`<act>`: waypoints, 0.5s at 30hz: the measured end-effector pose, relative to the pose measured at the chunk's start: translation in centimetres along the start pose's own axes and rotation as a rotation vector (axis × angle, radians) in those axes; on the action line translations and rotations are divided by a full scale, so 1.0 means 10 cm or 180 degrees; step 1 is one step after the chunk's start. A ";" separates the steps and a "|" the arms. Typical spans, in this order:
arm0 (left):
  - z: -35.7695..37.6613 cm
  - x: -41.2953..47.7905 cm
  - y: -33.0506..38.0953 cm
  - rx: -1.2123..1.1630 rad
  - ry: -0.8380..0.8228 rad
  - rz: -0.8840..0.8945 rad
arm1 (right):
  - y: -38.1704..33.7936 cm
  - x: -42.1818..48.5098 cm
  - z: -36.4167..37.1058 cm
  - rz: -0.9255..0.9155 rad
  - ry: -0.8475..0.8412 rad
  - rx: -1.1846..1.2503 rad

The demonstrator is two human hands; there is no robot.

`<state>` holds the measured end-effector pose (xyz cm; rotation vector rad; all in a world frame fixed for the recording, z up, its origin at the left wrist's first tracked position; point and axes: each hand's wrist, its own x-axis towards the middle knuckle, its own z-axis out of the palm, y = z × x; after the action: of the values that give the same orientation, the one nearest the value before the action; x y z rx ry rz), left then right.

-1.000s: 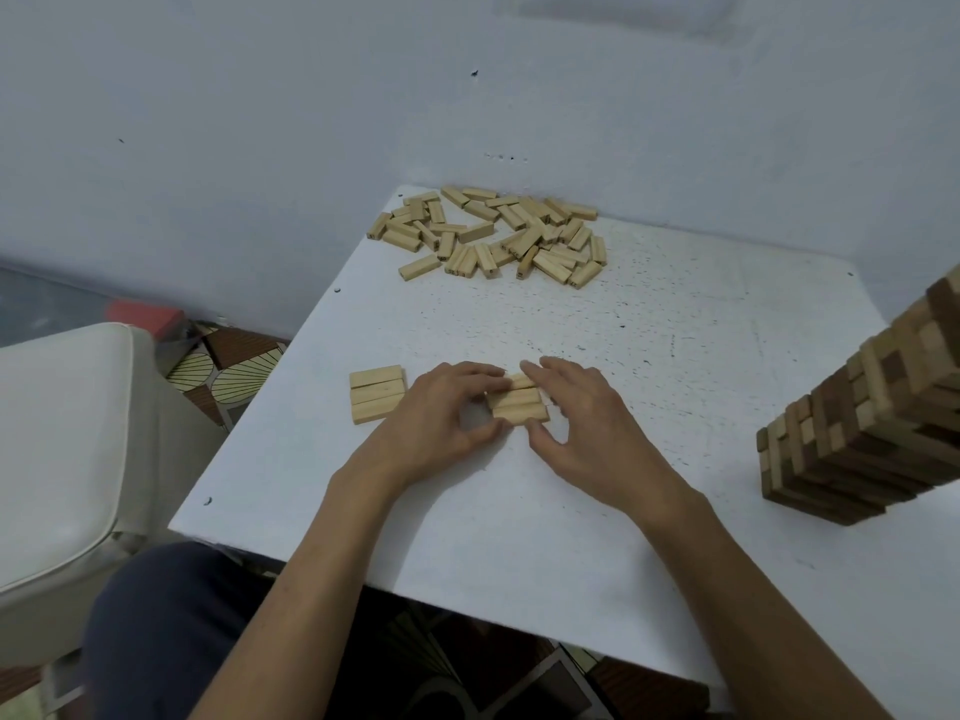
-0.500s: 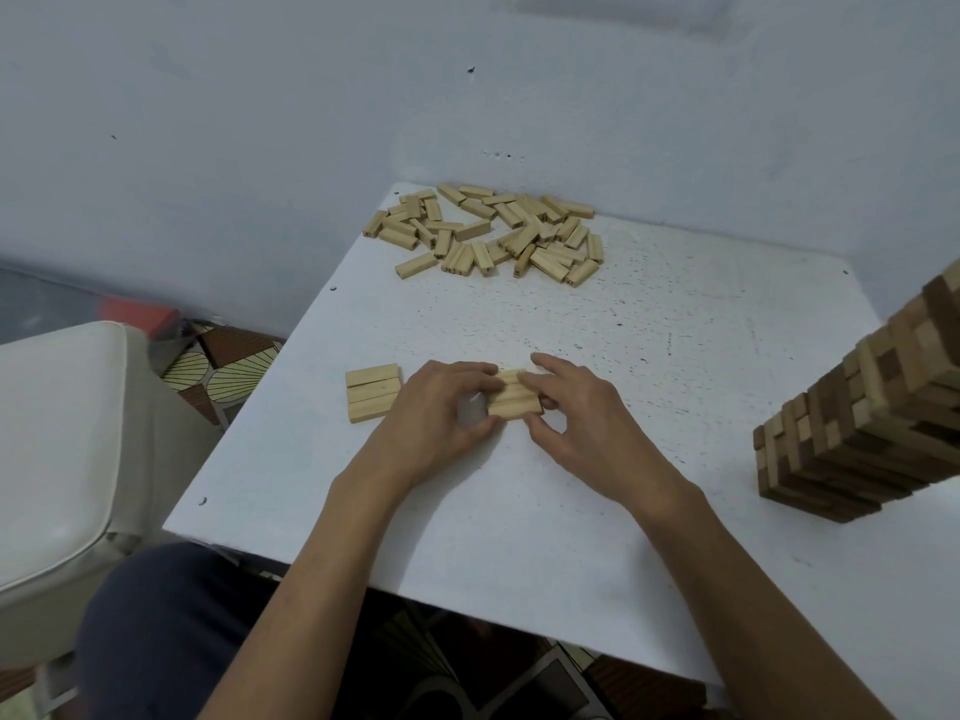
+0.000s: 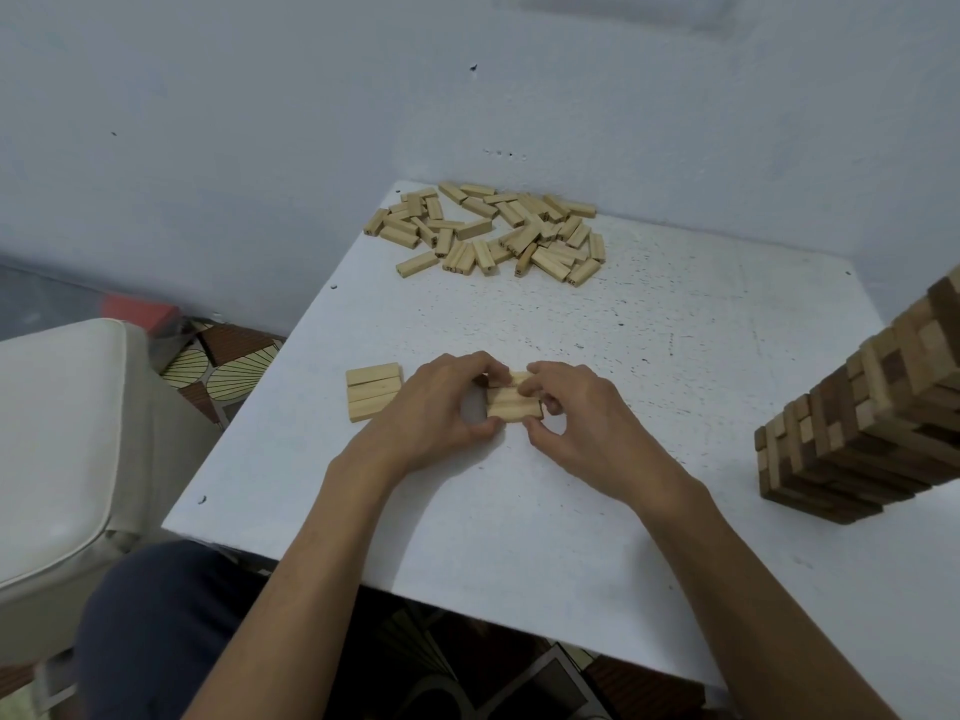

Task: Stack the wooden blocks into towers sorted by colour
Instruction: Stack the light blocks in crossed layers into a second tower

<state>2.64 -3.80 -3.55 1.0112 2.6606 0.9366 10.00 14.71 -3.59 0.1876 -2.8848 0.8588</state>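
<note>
At mid-tabletop (image 3: 519,537): both hands clamped on one light-block layer (image 3: 511,403).

Left to right: cushioned seat (image 3: 52,433) off the edge; three-block row (image 3: 373,391), flat. Left hand (image 3: 441,407) and right hand (image 3: 582,423) pinch the layer's two ends. Advice: square the edges flush and press evenly, lest a block slip. Loose pile (image 3: 493,231) at the far edge, well apart. Mixed-colour tower (image 3: 872,407) far right; likely hazard to the right elbow.

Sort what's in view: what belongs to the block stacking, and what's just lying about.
Job: left hand, right hand, the light blocks they grip, three-block row beside them, loose light pile, mixed light-and-dark tower.
Lying about: white cushioned seat, red thing on the floor.
</note>
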 end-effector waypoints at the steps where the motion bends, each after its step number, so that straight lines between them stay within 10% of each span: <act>1: 0.01 0.00 0.00 -0.0004 0.0052 0.0021 | 0.00 -0.01 0.00 0.0018 -0.0005 -0.0050; 15: 0.04 -0.20 0.01 -0.0023 0.0289 0.0150 | -0.07 -0.26 0.05 0.0260 0.0413 -0.0353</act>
<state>4.36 -4.78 -3.95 1.0585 2.7156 1.0247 12.63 14.04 -4.02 0.0029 -2.8247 0.6932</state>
